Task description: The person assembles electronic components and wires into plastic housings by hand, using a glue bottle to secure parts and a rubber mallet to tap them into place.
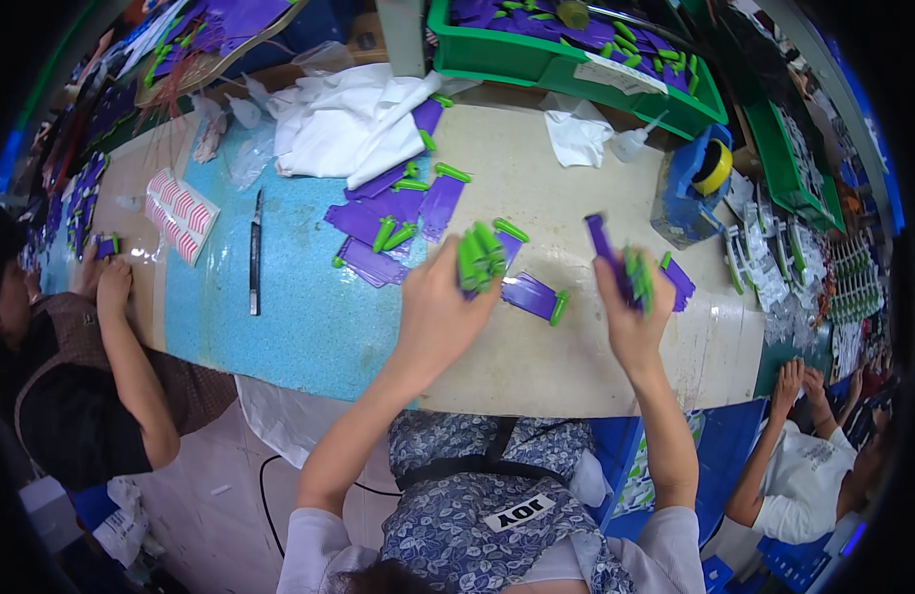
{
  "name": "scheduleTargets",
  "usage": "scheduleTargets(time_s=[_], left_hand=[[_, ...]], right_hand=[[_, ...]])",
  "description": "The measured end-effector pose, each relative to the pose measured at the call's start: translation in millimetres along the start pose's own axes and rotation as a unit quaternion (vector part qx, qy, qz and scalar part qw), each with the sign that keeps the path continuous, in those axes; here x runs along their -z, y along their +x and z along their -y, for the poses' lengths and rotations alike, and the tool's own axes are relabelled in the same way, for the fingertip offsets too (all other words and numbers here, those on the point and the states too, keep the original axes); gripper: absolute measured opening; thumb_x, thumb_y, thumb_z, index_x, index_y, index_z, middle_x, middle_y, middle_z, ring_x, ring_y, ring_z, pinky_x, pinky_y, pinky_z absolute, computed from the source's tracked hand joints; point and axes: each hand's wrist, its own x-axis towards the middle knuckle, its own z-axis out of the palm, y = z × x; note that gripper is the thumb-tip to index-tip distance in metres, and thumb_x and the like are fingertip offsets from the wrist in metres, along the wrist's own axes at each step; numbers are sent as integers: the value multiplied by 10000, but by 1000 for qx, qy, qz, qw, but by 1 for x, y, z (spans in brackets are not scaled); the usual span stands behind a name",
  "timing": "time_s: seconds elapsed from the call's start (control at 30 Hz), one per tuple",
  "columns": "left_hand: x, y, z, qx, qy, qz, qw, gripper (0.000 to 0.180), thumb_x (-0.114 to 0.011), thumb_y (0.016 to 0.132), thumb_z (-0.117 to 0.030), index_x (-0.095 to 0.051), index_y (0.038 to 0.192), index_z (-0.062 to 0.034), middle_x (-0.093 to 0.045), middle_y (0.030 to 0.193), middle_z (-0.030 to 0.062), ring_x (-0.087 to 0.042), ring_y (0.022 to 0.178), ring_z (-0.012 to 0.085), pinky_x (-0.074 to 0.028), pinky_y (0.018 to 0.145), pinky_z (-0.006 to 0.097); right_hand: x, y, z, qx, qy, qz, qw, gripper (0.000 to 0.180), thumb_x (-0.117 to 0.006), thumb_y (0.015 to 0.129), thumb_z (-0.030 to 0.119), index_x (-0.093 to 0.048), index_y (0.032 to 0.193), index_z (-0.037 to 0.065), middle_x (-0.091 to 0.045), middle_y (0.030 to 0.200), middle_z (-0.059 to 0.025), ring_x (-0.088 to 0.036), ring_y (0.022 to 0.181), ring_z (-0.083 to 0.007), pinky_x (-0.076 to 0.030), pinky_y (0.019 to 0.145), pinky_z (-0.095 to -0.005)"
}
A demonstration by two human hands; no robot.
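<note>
My left hand (pixel 439 309) is closed round a bunch of purple flat pieces with green bar-shaped ends (pixel 480 259), the green ends packed together on top. To the right, my right hand (pixel 635 322) grips a second bundle of the same purple-and-green pieces (pixel 635 277), one purple blade sticking up. Between the hands a single piece (pixel 529 297) lies on the table. More loose pieces (pixel 393 213) are scattered beyond my left hand. Another purple piece (pixel 678 282) shows just past my right hand.
A black-handled knife (pixel 255 262) lies on the blue mat (pixel 299 317), beside a red-striped sticker sheet (pixel 180 215). White cloth (pixel 348 124) and a green bin (pixel 536 61) stand at the back. A blue tape dispenser (pixel 687 193) sits right. People work on both sides.
</note>
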Motion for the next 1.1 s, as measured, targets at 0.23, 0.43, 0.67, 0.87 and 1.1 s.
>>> scheduleTargets(time_s=[0.23,0.43,0.67,0.87,1.1], left_hand=[[-18,43,-2,95,-216,142,961,321,-725,749,-95,-602,1010,46,-688,849,96,-671,733,209,-532,658,348],[-14,0,-31,176,-594,213,755,385,-584,833,15,-514,1208,73,-573,1254,227,-589,1140,291,-483,956,348],[-20,-6,-42,117,-389,228,885,434,-615,864,-27,-469,1266,48,-596,1225,188,-586,1120,217,-481,953,349],[-32,17,-34,-159,59,287,943,378,-687,672,-12,-571,1032,-10,-645,936,135,-610,872,262,-485,773,355],[-44,23,-43,-156,179,229,944,333,-693,680,7,-562,985,-10,-631,852,155,-617,750,319,-512,701,388]], right_hand=[[-3,-16,23,-251,185,-2,950,241,-737,820,88,-560,957,-1,-620,815,-33,-535,712,-64,-446,616,-216],[-9,-9,36,-266,298,112,910,481,-868,670,182,-634,1043,-10,-621,789,13,-514,719,-26,-441,616,-229],[16,-19,16,134,-78,-24,988,429,-774,627,120,-644,1013,-14,-544,646,-92,-591,546,-248,-454,488,-335],[49,-51,-21,-79,-67,-163,981,201,-673,782,2,-615,974,-16,-587,700,-127,-593,554,-214,-452,512,-293],[101,-39,-120,-135,-110,-31,984,278,-622,755,-13,-586,1030,1,-585,894,-146,-584,837,-288,-463,761,-355]])
